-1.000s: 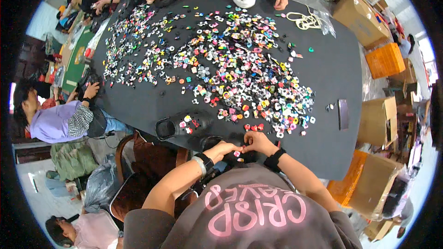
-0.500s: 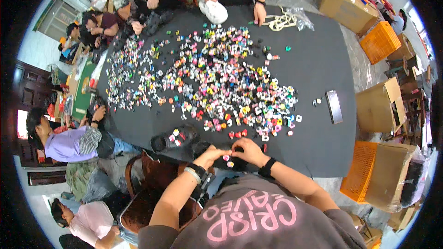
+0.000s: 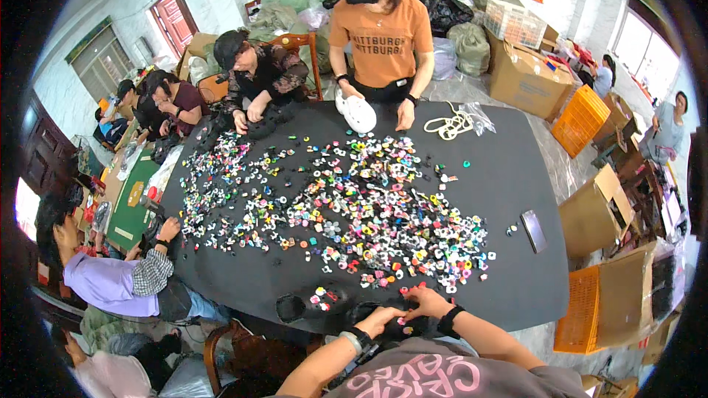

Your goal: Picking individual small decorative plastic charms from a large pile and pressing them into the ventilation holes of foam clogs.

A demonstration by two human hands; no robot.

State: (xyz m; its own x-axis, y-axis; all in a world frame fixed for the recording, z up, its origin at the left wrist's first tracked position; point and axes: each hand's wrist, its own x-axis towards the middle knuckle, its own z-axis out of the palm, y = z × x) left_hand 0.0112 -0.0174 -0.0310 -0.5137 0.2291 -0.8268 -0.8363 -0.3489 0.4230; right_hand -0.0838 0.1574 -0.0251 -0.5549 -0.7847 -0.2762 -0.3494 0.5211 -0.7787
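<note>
At the near edge of the table, my left hand (image 3: 379, 321) is closed on a black clog (image 3: 363, 311), much of which is hidden by my hands and the table's dark cloth. My right hand (image 3: 429, 305) bends over the same clog with fingertips pinched near a small pink-and-white shoe charm (image 3: 402, 320); what they grip is too small to make out. Just left of them another black clog (image 3: 301, 307) lies with several charms on its top. Beyond my hands spreads a large heap of loose colourful shoe charms (image 3: 376, 214).
A phone (image 3: 532, 231) lies at the right of the black-covered table (image 3: 509, 280). Across it, a person in orange (image 3: 383, 44) holds a white clog (image 3: 359, 113) beside a pale cord (image 3: 450, 125). Others sit along the left. Cartons (image 3: 597, 210) and orange crates (image 3: 577, 309) stand right.
My view has tilted up, so the table and my hands sit lower in the picture. My hands remain together at the clog; the right one has shifted slightly over it.
</note>
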